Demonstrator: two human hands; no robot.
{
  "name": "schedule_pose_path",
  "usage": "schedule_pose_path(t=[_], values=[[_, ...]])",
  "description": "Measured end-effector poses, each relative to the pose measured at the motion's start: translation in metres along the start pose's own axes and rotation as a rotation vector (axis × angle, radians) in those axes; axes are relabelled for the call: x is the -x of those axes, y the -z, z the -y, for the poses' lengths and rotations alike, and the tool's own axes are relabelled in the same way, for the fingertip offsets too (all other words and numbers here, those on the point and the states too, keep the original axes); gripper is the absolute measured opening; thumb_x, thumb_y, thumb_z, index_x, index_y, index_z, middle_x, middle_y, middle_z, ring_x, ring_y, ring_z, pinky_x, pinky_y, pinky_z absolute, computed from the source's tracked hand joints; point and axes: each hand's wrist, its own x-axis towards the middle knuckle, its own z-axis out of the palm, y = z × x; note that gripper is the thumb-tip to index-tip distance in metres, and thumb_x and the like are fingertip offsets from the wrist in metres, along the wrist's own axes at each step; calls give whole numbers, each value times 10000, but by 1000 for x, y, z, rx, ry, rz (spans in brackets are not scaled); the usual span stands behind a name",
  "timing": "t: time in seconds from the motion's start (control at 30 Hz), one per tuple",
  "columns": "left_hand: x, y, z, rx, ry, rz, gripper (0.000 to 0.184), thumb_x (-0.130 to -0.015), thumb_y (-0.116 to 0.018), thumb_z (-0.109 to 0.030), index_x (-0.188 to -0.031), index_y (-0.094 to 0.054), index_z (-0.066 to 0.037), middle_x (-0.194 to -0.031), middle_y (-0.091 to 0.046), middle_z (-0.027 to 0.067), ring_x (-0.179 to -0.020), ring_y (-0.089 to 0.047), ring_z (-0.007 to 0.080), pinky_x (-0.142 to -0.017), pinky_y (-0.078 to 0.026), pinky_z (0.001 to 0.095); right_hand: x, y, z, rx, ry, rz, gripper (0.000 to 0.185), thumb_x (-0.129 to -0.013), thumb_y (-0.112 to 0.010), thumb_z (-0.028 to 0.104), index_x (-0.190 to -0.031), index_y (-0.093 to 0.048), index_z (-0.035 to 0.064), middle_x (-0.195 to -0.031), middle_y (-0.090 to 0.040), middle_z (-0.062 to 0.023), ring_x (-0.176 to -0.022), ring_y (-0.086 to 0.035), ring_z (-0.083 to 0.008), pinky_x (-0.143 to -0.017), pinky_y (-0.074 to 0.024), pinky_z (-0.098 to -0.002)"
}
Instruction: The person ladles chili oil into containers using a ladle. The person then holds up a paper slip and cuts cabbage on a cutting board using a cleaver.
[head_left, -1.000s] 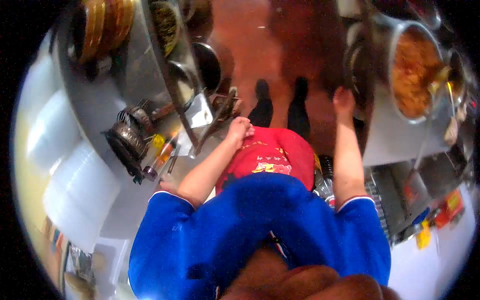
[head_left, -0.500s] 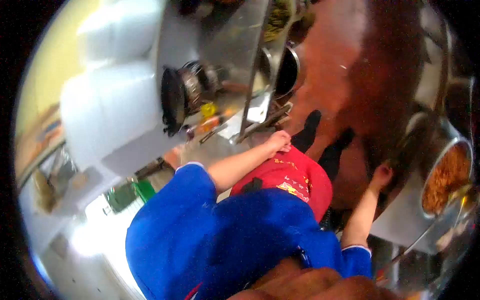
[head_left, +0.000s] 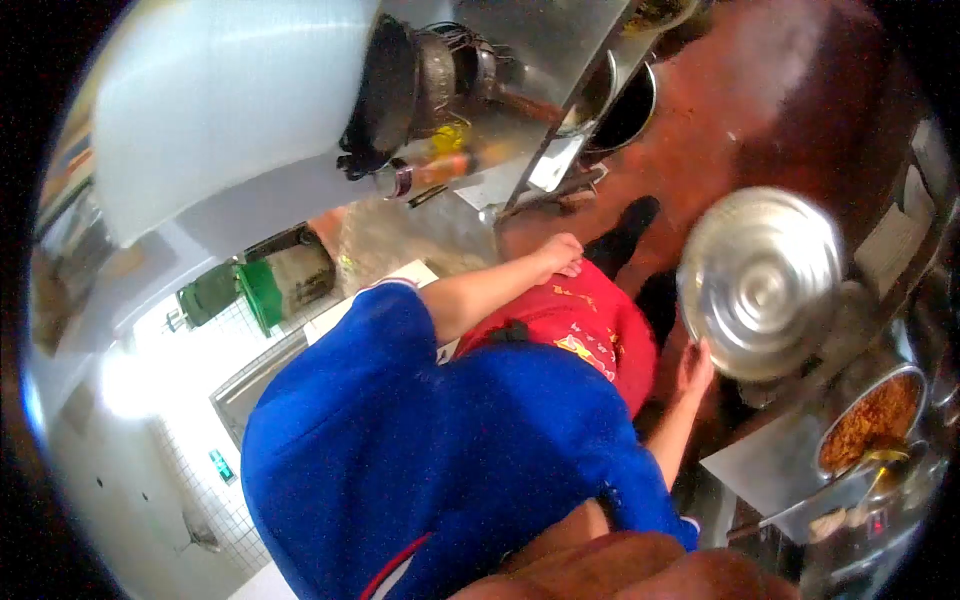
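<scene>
A round, shiny metal lid (head_left: 755, 275) with concentric rings stands tilted at the right. My right hand (head_left: 695, 370) grips its near edge, fingers partly hidden. At the edge of my red apron (head_left: 555, 330), my left hand (head_left: 563, 257) is closed, its fingers curled with nothing visible in them. Below the lid on the right is a pot (head_left: 822, 440) of orange-brown food (head_left: 870, 425). A ladle (head_left: 885, 455) with a yellowish, shiny bowl lies over that food.
A metal shelf (head_left: 560, 45) at the top holds a dark pan (head_left: 385, 90) and several bottles. A dark, deep pot (head_left: 630, 110) stands by its edge. Green bins (head_left: 260, 292) are at the left, near a large white surface (head_left: 230, 110). The floor (head_left: 690, 130) is reddish.
My right hand has come inward and now has the metal lid, which was not visible before. My left hand stays by the apron. The view has shifted.
</scene>
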Motion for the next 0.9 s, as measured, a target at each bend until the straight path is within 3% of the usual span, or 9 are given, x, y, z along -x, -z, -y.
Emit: schedule_pose_path(t=[0.13,0.2,0.3,0.4,0.47,0.53,0.63,0.8,0.9], values=[[10,18,7,63,43,-46,95,-944,-564,-85,-1030,-549,-48,-881,-623,104,-738,-659,217,-640,-584,349,-43,-98,33,555,-207,63,437,-830,-779,157,-1199,-609,-5,-1169,-629,-101,-929,-632,-202,-656,-565,-290],[17,22,10,106,47,-85,89,-942,-568,-73,-1026,-553,-49,-882,-623,101,-754,-659,214,-652,-583,346,-70,-150,39,644,-105,308,498,-842,-743,131,-1283,-539,20,-1182,-620,-92,-949,-623,-212,-700,-564,-309],[27,43,25,210,31,-102,84,-941,-568,-59,-1024,-555,-47,-879,-622,97,-771,-658,208,-668,-579,340,-114,-201,20,716,40,495,266,-877,-666,131,-1113,-620,15,-1055,-663,-77,-793,-639,-201,-688,-533,-330],[25,55,44,290,20,-142,100,-947,-563,-57,-1044,-551,-35,-907,-615,102,-779,-656,207,-669,-573,331,-180,-241,17,784,37,716,280,-880,-642,90,-1146,-605,12,-1091,-652,-76,-867,-623,-198,-768,-544,-325],[24,64,54,274,28,-192,114,-948,-563,-58,-1058,-549,-31,-924,-611,107,-776,-654,209,-670,-572,331,-178,-280,10,713,-27,579,267,-850,-647,17,-1112,-598,-9,-1073,-653,-90,-852,-639,-204,-688,-555,-332],[25,67,67,317,38,-247,132,-947,-560,-52,-1075,-544,-23,-953,-607,114,-787,-654,216,-677,-571,334,-214,-295,-5,754,-29,760,271,-870,-653,59,-1127,-593,-1,-1055,-654,-93,-838,-642,-211,-683,-560,-336],[26,78,81,359,55,-297,144,-942,-569,-56,-1079,-542,-20,-961,-607,112,-806,-652,215,-691,-568,333,-259,-329,-23,784,-208,700,304,-891,-669,126,-1163,-604,7,-1044,-668,-85,-869,-644,-244,-696,-564,-369],[37,85,105,439,17,-303,209,-910,-617,-61,-1103,-551,-10,-972,-617,99,-850,-641,206,-752,-548,324,-323,-396,-81,1194,391,700,329,-914,-674,164,-1193,-604,4,-1054,-652,-88,-915,-616,-208,-751,-523,-358],[37,83,124,533,12,-293,245,-890,-638,-49,-1119,-563,-5,-965,-625,88,-852,-626,190,-768,-528,315,-273,-428,-88,1284,357,636,199,-932,-580,122,-1049,-638,-27,-887,-661,-105,-745,-608,-199,-651,-487,-369]])
